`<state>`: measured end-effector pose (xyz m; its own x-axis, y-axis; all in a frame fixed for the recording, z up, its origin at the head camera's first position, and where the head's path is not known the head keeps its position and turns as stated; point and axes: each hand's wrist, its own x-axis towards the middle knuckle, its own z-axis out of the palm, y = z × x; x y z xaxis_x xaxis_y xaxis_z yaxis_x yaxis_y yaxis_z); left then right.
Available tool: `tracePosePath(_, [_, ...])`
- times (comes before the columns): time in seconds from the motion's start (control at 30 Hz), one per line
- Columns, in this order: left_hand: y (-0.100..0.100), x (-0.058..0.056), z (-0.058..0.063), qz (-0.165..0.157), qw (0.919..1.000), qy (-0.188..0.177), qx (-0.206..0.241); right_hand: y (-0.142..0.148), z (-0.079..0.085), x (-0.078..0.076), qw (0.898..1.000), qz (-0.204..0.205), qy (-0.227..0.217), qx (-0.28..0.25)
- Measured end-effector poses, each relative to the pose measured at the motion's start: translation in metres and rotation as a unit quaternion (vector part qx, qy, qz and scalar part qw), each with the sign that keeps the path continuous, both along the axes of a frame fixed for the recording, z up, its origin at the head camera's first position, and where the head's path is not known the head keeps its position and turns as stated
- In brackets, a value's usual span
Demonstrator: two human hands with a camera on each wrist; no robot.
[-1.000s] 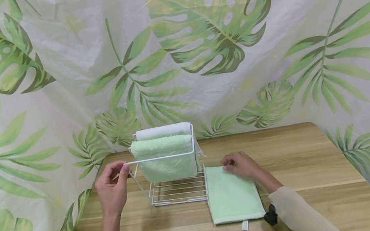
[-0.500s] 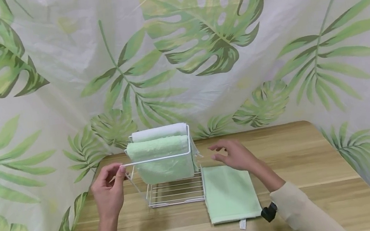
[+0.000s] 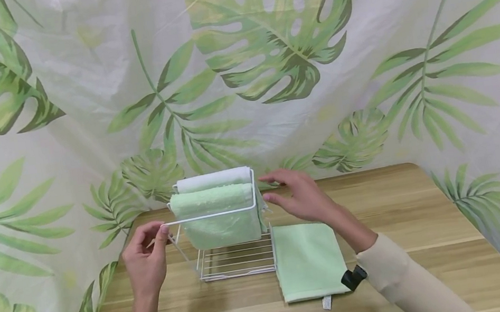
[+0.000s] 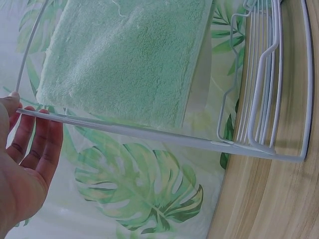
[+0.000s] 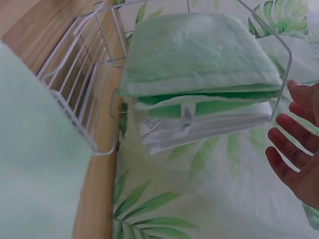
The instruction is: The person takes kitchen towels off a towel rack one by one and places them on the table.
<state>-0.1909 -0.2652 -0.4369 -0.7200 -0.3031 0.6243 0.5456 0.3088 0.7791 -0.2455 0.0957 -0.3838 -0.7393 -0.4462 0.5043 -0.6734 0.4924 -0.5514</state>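
A white wire rack (image 3: 239, 274) stands on the table, with a green towel (image 3: 221, 226) and, behind it, a white towel (image 3: 212, 180) draped over its upper bars. My left hand (image 3: 144, 261) pinches the front left corner of the rack's top frame between thumb and fingers, as the left wrist view shows close up. At the rack's upper right side is my right hand (image 3: 299, 197), its fingers spread and relaxed, holding nothing. In the right wrist view its fingertips lie close to the side wire; whether they touch it I cannot tell.
A folded green towel (image 3: 310, 260) with a white tag (image 3: 327, 303) lies flat right of the rack, against its base. Wood-grain table (image 3: 407, 219) surrounds both. Behind hangs a leaf-patterned curtain (image 3: 248, 140).
My right hand has lifted off the folded towel on the table and moved up and left to the rack's right side. My left hand keeps its pinch on the frame.
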Motion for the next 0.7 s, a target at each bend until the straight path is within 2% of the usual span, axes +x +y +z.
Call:
tracePosePath(0.27, [0.0,0.0,0.0,0.006,1.0,0.001,-0.001,-0.022,0.027,-0.004,0.999,0.029,0.025,0.016])
tracePosePath(0.5, [-0.001,0.0,-0.001,0.0,1.0,0.005,0.001,-0.045,0.037,-0.011,0.996,0.06,0.046,0.038])
tracePosePath(0.7, [-0.002,0.0,-0.001,0.012,0.9998,-0.008,-0.014,-0.058,0.043,-0.013,0.996,0.069,0.026,0.058])
